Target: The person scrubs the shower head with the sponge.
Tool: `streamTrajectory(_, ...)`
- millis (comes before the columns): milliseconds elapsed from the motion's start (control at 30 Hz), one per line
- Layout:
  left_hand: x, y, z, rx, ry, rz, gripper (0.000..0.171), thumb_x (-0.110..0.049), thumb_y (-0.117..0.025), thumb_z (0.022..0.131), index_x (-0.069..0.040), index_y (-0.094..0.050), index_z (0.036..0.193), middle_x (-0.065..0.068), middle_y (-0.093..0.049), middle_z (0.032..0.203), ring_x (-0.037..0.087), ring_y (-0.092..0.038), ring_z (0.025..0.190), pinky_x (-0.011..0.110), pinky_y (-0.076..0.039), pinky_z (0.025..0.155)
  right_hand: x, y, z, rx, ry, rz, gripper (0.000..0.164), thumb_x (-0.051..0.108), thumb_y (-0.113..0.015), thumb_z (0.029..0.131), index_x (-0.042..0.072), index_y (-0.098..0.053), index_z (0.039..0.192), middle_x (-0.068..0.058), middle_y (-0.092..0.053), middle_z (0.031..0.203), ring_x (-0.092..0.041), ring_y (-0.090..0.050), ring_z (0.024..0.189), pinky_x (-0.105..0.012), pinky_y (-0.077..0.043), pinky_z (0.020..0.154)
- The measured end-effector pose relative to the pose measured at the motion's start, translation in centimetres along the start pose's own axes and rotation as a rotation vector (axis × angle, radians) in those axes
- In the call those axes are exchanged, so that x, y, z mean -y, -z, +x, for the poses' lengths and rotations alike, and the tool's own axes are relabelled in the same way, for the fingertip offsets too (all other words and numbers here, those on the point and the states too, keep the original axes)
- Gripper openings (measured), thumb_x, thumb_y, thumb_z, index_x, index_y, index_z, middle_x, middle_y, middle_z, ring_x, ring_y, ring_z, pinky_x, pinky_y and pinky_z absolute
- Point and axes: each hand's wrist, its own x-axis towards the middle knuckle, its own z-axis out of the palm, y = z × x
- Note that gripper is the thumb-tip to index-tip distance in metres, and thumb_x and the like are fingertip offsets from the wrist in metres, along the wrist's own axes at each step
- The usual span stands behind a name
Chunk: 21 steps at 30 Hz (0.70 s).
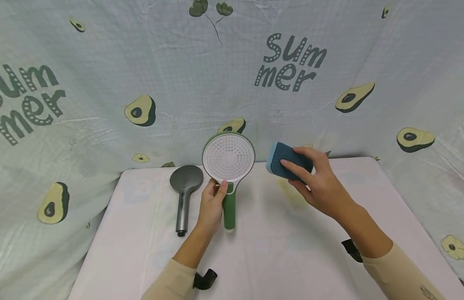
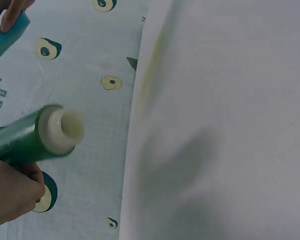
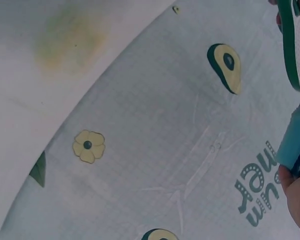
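Note:
My left hand grips a green shower head near the top of its handle, thumb across the front. Its round white nozzle face points toward the head camera, and the handle hangs downward. In the left wrist view the pale threaded end of the handle shows. To the right, my right hand pinches a two-tone blue sponge between thumb and fingers, raised over the table. The sponge's dark side faces the head camera, with its light blue layer on the left. A gap separates sponge and shower head.
A dark grey shower head lies on the white table, left of my left hand. Behind the table hangs a pale cloth printed with avocados and lettering. Black straps or mounts show at both wrists.

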Motion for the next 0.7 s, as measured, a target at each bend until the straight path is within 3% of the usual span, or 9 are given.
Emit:
streamTrajectory(100, -0.2, 0.1, 0.3, 0.052, -0.012, -0.059, 0.037, -0.01, -0.048, 0.11, -0.005, -0.042, 0.146, -0.002, -0.053, 0.127, 0.01, -0.057, 0.111, 0.023, -0.051, 0.093, 0.2, -0.1, -0.4, 0.027, -0.015, 0.003, 0.043, 0.042, -0.043, 0.112, 0.016, -0.062, 0.141, -0.028, -0.046, 0.148, -0.045, -0.044, 0.135, -0.059, -0.051, 0.098)
streamTrajectory(167, -0.4, 0.0, 0.5, 0.076, -0.004, -0.089, 0.043, -0.004, -0.047, 0.108, -0.006, -0.036, 0.15, 0.0, -0.051, 0.134, 0.009, -0.059, 0.112, 0.025, -0.053, 0.093, 0.3, -0.2, -0.5, 0.035, -0.015, 0.006, 0.043, 0.042, -0.043, 0.112, 0.017, -0.062, 0.141, -0.027, -0.046, 0.149, -0.044, -0.044, 0.136, -0.06, -0.052, 0.097)
streamTrajectory(267, -0.7, 0.1, 0.8, 0.091, 0.001, -0.096, 0.048, 0.003, -0.05, 0.105, -0.006, -0.034, 0.149, 0.002, -0.052, 0.133, 0.01, -0.064, 0.106, 0.027, -0.056, 0.086, 0.5, -0.8, -0.5, 0.031, 0.006, 0.026, 0.041, 0.039, -0.045, 0.111, 0.017, -0.063, 0.141, -0.027, -0.047, 0.148, -0.044, -0.045, 0.135, -0.05, -0.048, 0.107)
streamTrajectory(433, -1.1, 0.0, 1.5, 0.094, -0.013, -0.089, 0.049, 0.007, -0.057, 0.1, -0.007, -0.037, 0.143, 0.006, -0.055, 0.125, 0.012, -0.067, 0.095, 0.032, -0.059, 0.079, 0.9, -1.8, -0.3, 0.051, 0.049, 0.054, 0.04, 0.036, -0.045, 0.111, 0.016, -0.063, 0.141, -0.028, -0.046, 0.148, -0.043, -0.044, 0.136, -0.035, -0.032, 0.121)
streamTrajectory(700, -2.4, -0.5, 2.8, 0.103, 0.004, -0.066, 0.033, -0.011, -0.048, 0.11, -0.012, -0.046, 0.142, 0.005, -0.062, 0.12, 0.017, -0.069, 0.094, 0.035, -0.061, 0.078, 1.2, -2.6, 0.2, 0.097, 0.061, 0.064, 0.041, 0.036, -0.044, 0.112, 0.018, -0.061, 0.143, -0.028, -0.044, 0.151, -0.043, -0.043, 0.138, -0.05, -0.042, 0.112)
